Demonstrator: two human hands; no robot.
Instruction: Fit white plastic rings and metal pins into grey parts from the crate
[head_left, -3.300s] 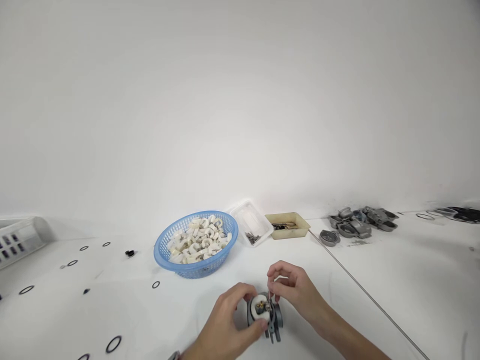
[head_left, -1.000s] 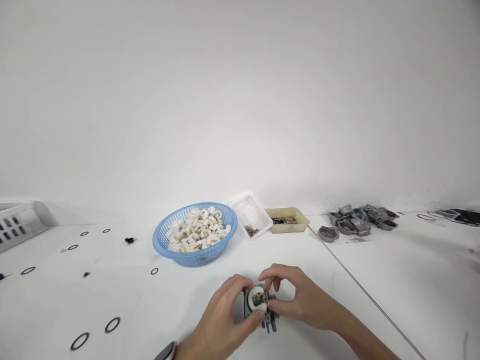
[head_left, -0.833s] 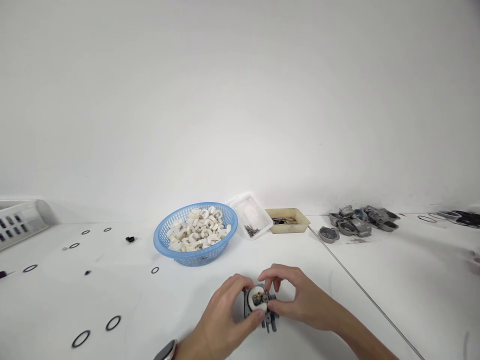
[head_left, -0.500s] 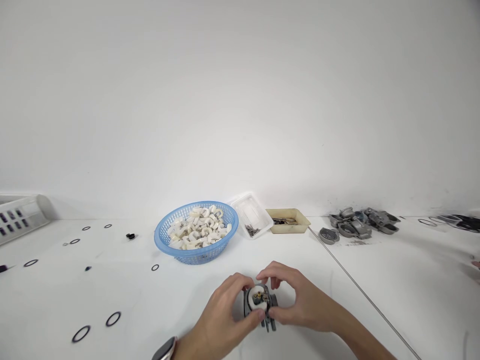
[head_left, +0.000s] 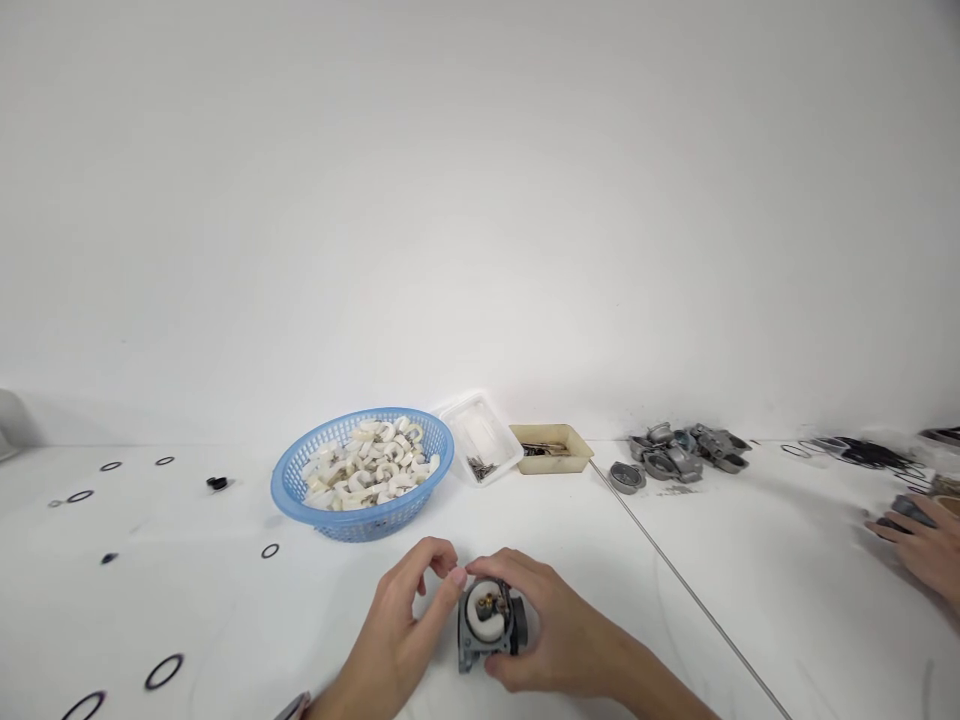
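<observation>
A grey metal carburetor body [head_left: 466, 640] stands on the white table with its open side up. Inside it a white C-shaped float [head_left: 487, 626] curves around small brass parts. My right hand [head_left: 551, 625] grips the body from the right, thumb at the near side and fingers at the far side. My left hand [head_left: 409, 625] is just left of the body, its thumb and index finger bent close together near the body's top left edge. Whether anything small is between those fingertips cannot be made out.
Behind stand a blue basket [head_left: 285, 495] of white floats, a clear tray [head_left: 480, 430] with small pins and a beige tray [head_left: 555, 462]. Grey metal bowls [head_left: 675, 460] lie at the right, near a thin rod [head_left: 690, 590]. Another person's hand [head_left: 930, 550] is far right. Black rings [head_left: 163, 672] lie left.
My left hand has let go of the body and moved off its left side, while my right hand has closed around it. The view has shifted rightward, and another person's hand shows more at the right.
</observation>
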